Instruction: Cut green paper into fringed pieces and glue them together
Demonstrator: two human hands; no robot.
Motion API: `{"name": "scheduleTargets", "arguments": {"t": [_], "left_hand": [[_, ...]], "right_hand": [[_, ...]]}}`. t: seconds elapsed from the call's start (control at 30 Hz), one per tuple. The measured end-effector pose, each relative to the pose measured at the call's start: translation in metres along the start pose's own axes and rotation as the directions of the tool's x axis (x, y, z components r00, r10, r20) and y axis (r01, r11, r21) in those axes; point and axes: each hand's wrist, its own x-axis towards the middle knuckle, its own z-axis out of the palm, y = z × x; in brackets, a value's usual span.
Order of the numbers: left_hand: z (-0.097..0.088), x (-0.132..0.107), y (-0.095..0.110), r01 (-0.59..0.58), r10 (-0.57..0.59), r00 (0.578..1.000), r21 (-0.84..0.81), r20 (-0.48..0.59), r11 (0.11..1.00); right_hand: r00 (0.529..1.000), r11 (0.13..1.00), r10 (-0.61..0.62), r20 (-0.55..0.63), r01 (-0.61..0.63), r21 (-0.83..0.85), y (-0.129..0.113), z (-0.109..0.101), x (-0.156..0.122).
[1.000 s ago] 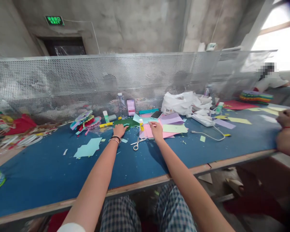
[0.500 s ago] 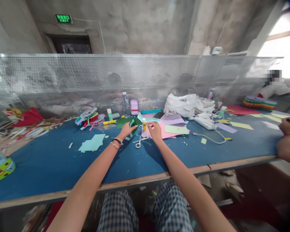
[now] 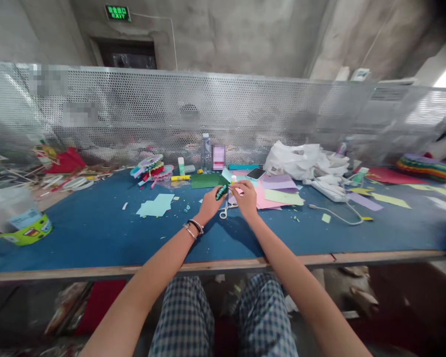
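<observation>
My left hand point(image 3: 208, 205) is closed around a small dark-green and teal folded paper piece point(image 3: 221, 192) with ridged edges. My right hand point(image 3: 247, 200) has its fingers pinched together close against that piece; what lies between the fingertips is too small to make out. Just behind the hands stands a glue stick point(image 3: 234, 179), mostly covered by the right fingers. Below them on the blue table lie scissors with white handles point(image 3: 223, 213), their blades partly hidden. A dark green paper sheet point(image 3: 204, 181) lies behind the left hand, and pink paper point(image 3: 263, 198) beside the right.
Light-blue paper point(image 3: 155, 206) lies left, near a yellow glue stick point(image 3: 180, 178) and colourful paper shapes point(image 3: 150, 168). At the back stand a bottle point(image 3: 205, 152) and a phone point(image 3: 218, 157). A white plastic bag point(image 3: 301, 159), power strip point(image 3: 329, 191) and cable are right; a cup point(image 3: 26, 218) is far left.
My hands have come together, the left one moving right with the green paper piece. My right hand has left the glue stick, which still stands behind it. The view has turned slightly left.
</observation>
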Motion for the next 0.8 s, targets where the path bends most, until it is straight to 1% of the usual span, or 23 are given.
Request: {"name": "scheduleTargets", "arguments": {"t": [0.3,0.43,0.63,0.8], "left_hand": [[-0.001,-0.004,0.012,-0.005,0.006,0.999,0.007,-0.035,1.000],[0.002,-0.004,0.013,-0.031,0.031,0.999,0.008,-0.007,0.999],[0.004,-0.004,0.018,0.028,-0.028,0.999,-0.009,-0.018,1.000],[0.005,-0.007,0.021,-0.008,0.008,1.000,-0.081,-0.003,0.997]], "right_hand": [[1.000,0.998,-0.003,0.004,0.003,-0.062,-0.009,-0.003,-0.002],[1.000,0.999,-0.012,0.007,0.012,-0.051,-0.013,-0.004,-0.003],[1.000,0.998,0.012,-0.014,-0.013,-0.054,-0.012,-0.005,-0.003],[0.999,0.999,0.034,-0.014,-0.034,0.006,-0.008,-0.003,-0.002]]}}
